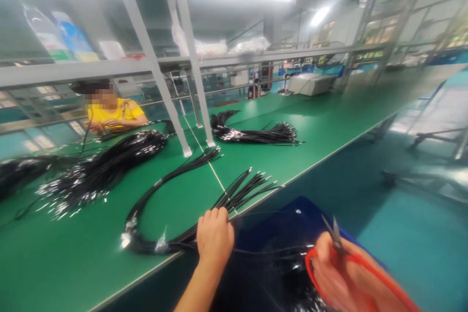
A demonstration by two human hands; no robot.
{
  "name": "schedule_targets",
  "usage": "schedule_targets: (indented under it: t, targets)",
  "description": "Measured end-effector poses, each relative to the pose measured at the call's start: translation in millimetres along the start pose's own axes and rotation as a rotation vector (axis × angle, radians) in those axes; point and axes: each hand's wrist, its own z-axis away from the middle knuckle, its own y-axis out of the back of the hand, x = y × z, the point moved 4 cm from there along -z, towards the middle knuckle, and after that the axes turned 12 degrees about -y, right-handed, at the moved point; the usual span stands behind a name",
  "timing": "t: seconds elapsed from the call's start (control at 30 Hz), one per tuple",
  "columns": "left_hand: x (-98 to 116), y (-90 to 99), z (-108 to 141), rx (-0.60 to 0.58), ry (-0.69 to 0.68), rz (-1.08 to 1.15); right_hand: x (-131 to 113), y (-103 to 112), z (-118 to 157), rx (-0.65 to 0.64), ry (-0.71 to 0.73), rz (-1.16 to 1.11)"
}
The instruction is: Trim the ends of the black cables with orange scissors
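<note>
My left hand (215,236) is wrapped round one end of a bundle of black cables (141,209) at the front edge of the green table. The bundle curves back in a U, and its loose ends fan out beyond my fingers. Clear plastic ties or wraps show at its bend. At the lower right, my right hand (340,273) holds red-handled scissors (335,236), their blades slightly apart and pointing up. A few thin cables run from near my left hand toward my right; whether the right hand touches them, I cannot tell.
More black cable bundles lie on the green table (252,165), one at left (120,161) and one beyond the posts (256,134). Below its edge sits a dark blue bin (303,207) holding cables. White shelf posts (199,73) rise from the table. A person in yellow (126,112) works across it.
</note>
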Motion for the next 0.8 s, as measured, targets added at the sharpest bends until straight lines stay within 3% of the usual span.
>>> schedule_targets:
  t: [0.1,0.2,0.27,0.37,0.47,0.67,0.8]
  targets:
    - [19.6,5.5,-9.7,-0.054,-0.023,0.189,-12.3,-8.7,-2.5,0.087,0.21,-0.185]
    - [56.6,15.7,-14.2,-0.117,-0.161,0.416,-19.4,-4.2,-2.9,0.29,0.38,-0.364]
    - [81.2,23.9,-10.6,-0.131,-0.273,0.555,-20.0,-1.1,-1.7,0.39,0.428,-0.38]
    - [106.1,33.1,1.8,-0.097,-0.464,0.746,-15.2,-4.4,-0.1,0.431,0.398,-0.275]
    - [109.3,31.7,13.5,-0.074,-0.495,0.835,-8.3,-15.7,2.2,0.443,0.369,-0.216]
    - [95.9,19.0,27.0,-0.099,-0.245,1.034,-2.8,-38.1,2.7,0.431,0.405,-0.348]
    - [96.6,20.0,32.4,-0.034,-0.217,1.005,-2.1,-39.8,1.6,0.431,0.422,-0.377]
